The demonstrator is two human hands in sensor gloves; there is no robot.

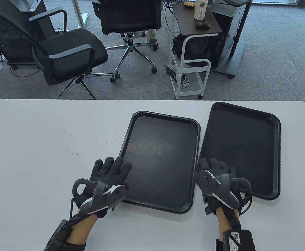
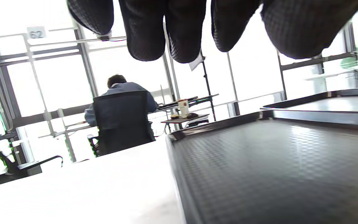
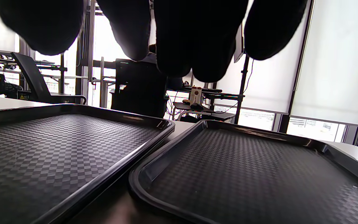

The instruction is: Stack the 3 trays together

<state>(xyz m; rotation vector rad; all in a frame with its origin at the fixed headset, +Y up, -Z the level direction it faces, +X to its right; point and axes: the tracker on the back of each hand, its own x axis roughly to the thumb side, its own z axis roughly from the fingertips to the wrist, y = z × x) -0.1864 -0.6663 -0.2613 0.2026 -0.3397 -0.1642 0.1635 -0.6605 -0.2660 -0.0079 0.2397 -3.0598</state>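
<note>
On the white table (image 1: pixel 37 146) there were two black trays in view: one tray (image 1: pixel 160 159) on the left and one tray (image 1: pixel 242 146) on the right. Two gloved hands were there, one left hand (image 1: pixel 109 174) and one right hand (image 1: pixel 215 174). Behind the table stood two office chairs (image 1: pixel 71 52) and one small cart (image 1: pixel 191 52).

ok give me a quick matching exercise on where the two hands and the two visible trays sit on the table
Things:
1. left hand
2. right hand
3. left tray
4. right tray

Places:
A. nearest the table's right edge
B. over the near left corner of the right tray
C. middle of the table, between the hands
D. at the left tray's near left edge

Pairs: 1-D, 2-B, 3-C, 4-A
</note>
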